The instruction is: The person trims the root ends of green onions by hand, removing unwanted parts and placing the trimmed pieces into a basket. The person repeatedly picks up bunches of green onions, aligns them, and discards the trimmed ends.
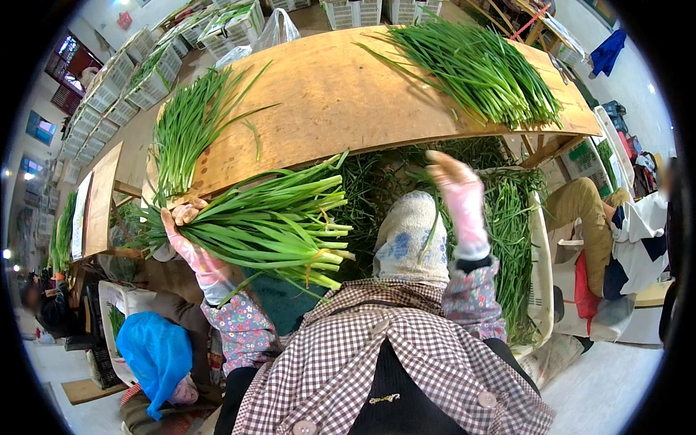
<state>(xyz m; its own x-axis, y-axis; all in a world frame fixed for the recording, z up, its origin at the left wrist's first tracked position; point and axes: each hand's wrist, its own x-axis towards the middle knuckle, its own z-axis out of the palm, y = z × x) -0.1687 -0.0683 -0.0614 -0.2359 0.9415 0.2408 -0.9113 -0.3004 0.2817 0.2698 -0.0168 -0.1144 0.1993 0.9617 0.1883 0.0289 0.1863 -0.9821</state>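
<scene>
My left hand [185,217] is closed around the leafy end of tied garlic chive bunches [277,223]. Their pale cut ends point right, and narrow orange ties circle the stems near those ends. My right hand [457,176] is raised above my cloth-covered knee [410,239], blurred, fingers extended and nothing visible in its grasp. A loose chive leaf [431,239] hangs over the knee. Ahead of me is a wooden table [315,92], with one chive pile [190,125] at its left end and a larger pile [478,70] at its right.
On my right stands a white plastic crate [538,272] filled with loose chives [508,250]. Chive scraps [370,179] lie beneath the table edge. A person in a blue head covering [155,348] is close at left; another person's knee [571,217] is at right. Stacked crates [147,81] stand beyond.
</scene>
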